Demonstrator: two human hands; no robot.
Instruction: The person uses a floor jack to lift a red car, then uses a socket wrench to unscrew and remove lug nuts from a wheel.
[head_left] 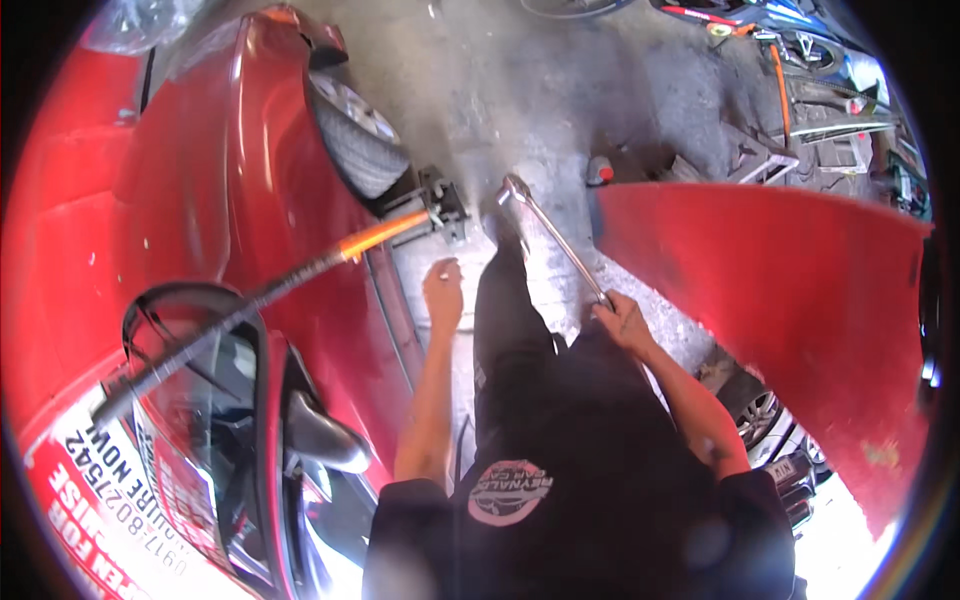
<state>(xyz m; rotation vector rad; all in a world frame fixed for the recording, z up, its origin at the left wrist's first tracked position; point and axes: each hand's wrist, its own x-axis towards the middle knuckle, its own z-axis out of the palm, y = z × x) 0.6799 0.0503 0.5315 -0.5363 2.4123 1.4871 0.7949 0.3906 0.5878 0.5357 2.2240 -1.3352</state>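
Black shirt (620,490), socket wrench (564,246) jutting forward from right hand (624,322)

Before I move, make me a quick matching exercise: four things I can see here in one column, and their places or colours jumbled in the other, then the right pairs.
Things:
1. Silver wrench
2. Long bar
3. Wheel
4. Large red panel

Places or colours:
A. Under the fender of the red car
B. Gripped in the right hand
C. On the right side of the view, beyond the person's right arm
D. Black with an orange section

Pairs: 1-B, 2-D, 3-A, 4-C.
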